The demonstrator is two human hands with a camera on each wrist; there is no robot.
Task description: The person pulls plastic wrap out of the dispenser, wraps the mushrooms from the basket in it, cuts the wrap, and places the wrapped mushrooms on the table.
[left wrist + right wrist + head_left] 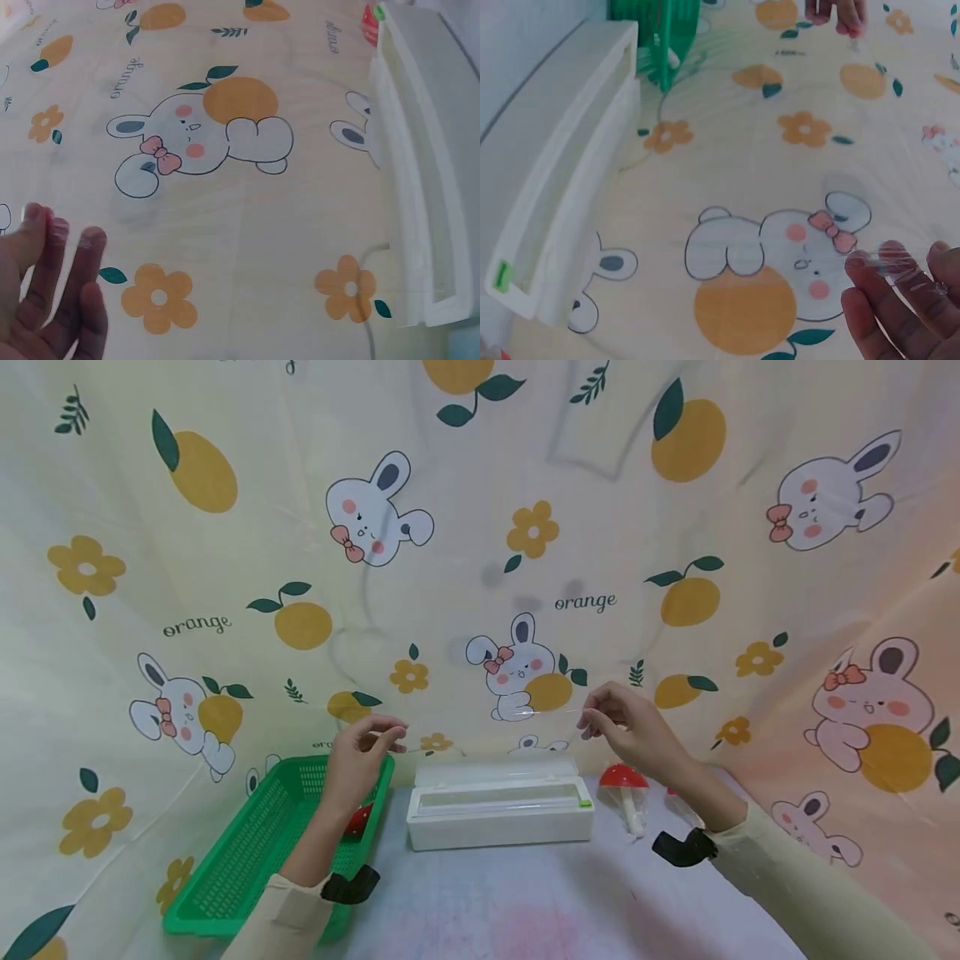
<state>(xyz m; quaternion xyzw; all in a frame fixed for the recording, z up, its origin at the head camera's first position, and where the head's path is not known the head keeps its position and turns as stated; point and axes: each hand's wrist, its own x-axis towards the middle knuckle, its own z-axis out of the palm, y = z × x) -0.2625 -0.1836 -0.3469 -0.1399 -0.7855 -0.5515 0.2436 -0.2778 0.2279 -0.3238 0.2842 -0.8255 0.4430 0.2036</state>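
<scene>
My left hand (354, 770) is raised above the green basket, its thumb and fingertips pinching one end of a sheet of clear cling film. Across from it, my right hand (633, 731) pinches the other end; the film (901, 264) bunches at these fingertips in the right wrist view. The sheet between the hands is nearly invisible apart from faint shiny lines. Below and between the hands sits a white cling film dispenser (498, 833), its lid raised at the back and a small green slider (585, 803) at the right end.
A green plastic basket (225, 839) stands at the left with a red mushroom (359, 820) in it, partly behind my left wrist. To the dispenser's right lies a red-capped mushroom (622, 778) with a white stem. Another is partly hidden by my right arm. Patterned cloth (450, 568) hangs behind.
</scene>
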